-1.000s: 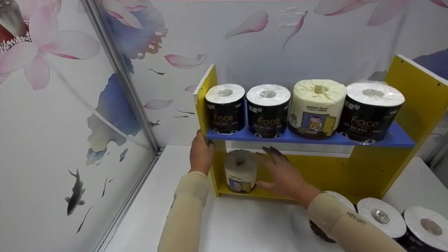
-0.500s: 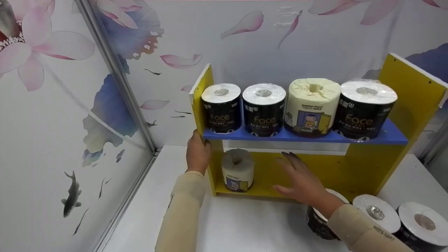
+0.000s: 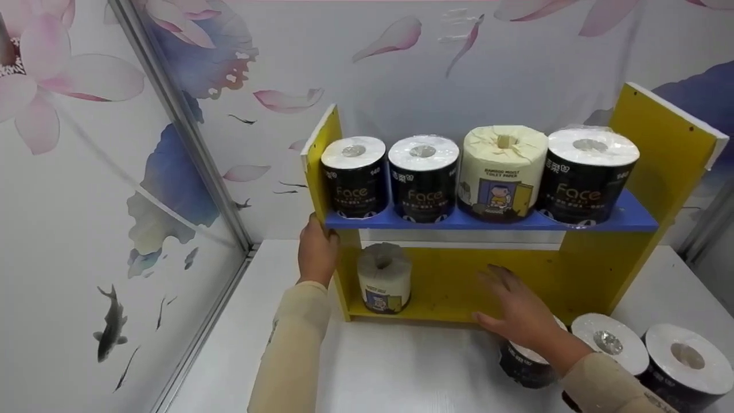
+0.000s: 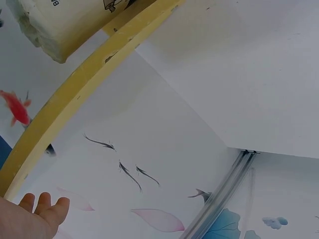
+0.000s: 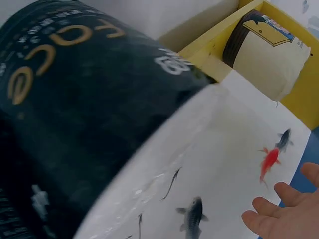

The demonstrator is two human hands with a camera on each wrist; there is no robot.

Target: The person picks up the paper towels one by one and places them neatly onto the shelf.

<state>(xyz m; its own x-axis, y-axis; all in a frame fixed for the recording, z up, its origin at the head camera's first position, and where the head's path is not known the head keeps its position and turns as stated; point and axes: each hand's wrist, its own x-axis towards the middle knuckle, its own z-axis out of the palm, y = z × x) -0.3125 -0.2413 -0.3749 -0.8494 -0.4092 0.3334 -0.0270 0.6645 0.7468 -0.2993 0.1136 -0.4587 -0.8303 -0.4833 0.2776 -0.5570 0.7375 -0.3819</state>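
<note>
Hovering before the shelf (image 3: 447, 269), right hand (image 3: 519, 312) spread empty; left hand (image 3: 317, 250), fingers loose, touched its left side. Nearest dark roll (image 3: 524, 371) stood before its right half: likely light, soft but slick, best gripped mid-side.

Through the head camera I read "Face" in gold and a small "140" on the left black roll (image 3: 356, 195), the middle black roll (image 3: 423, 198) and the right black roll (image 3: 582, 192) along the blue shelf (image 3: 395, 223), and "BAMBOO MOIST TOILET PAPER" on the cream roll (image 3: 502, 172) among them. My right wrist feed gives "Face" again, large, on the close black roll (image 5: 99, 99), my left one just "BA" on the nearby cream roll (image 4: 75, 25). Print on the lower cream roll (image 3: 385, 282) is too small for me.
</note>
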